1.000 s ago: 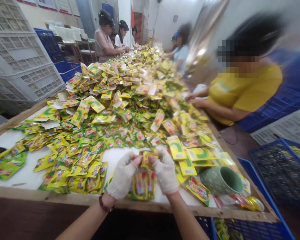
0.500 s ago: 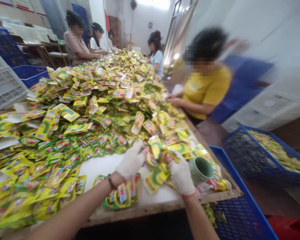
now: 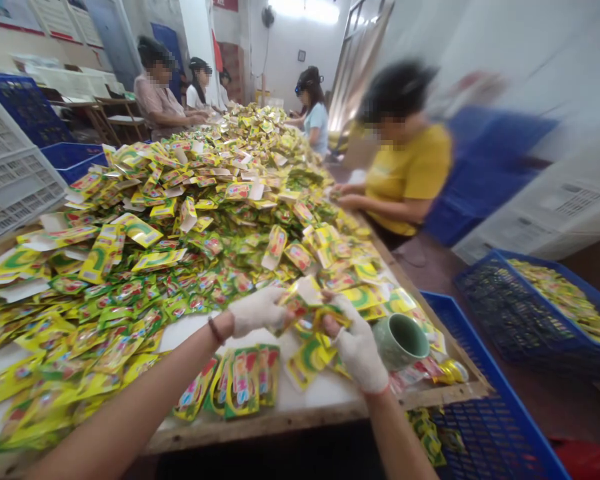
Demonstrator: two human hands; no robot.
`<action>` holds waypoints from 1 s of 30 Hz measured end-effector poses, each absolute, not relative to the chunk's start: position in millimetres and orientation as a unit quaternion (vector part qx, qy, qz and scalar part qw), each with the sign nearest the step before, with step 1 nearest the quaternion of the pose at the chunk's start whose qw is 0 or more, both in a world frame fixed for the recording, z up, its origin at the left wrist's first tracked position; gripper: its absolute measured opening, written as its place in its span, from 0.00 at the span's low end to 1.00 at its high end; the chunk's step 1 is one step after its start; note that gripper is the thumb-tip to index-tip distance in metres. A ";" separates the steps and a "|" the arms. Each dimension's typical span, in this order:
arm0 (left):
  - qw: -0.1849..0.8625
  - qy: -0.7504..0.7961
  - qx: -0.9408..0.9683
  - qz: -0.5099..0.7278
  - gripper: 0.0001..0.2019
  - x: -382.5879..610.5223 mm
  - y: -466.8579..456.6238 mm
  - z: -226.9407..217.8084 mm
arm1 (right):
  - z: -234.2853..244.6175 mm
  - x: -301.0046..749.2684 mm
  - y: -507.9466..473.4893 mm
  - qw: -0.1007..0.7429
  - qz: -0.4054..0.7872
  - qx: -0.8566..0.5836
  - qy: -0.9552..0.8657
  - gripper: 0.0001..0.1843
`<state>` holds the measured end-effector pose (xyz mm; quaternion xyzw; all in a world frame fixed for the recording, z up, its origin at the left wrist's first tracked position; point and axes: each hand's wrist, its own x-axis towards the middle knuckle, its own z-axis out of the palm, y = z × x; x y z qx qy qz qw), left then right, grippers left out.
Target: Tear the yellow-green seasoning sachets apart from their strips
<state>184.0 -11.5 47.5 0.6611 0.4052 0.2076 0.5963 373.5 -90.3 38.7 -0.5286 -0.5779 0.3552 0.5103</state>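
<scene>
My left hand (image 3: 257, 312), in a white glove with bare fingertips, is closed on a small yellow carton (image 3: 306, 292) whose white inner flap shows. My right hand (image 3: 363, 350), gloved the same way, is closed on a yellow-green sachet (image 3: 324, 319) right beside the carton; blur hides its exact outline. Below them, more flat yellow cartons (image 3: 307, 363) lie on the white tabletop (image 3: 325, 395). A short row of sachets (image 3: 245, 380) with red pictures stands near the table's front edge, under my left forearm. Close to my right hand is a green cup (image 3: 403, 340).
A large heap of cartons and sachets (image 3: 220, 200) covers the table. Beside the cup lies a yellow roll (image 3: 453, 371). Blue crates (image 3: 500, 413) stand at the right, below the wooden edge. A co-worker in yellow (image 3: 405, 173) sits to the right; others sit farther back.
The carton has tipped so that its white flap faces up. Both hands stay close together around it, my left wrist slightly higher and farther left. The view has shifted a little.
</scene>
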 end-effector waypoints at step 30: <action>0.053 0.491 0.843 0.212 0.24 128.8 -94.8 25.6 | 35.6 310.6 -96.1 0.345 0.184 -0.627 -0.673 0.21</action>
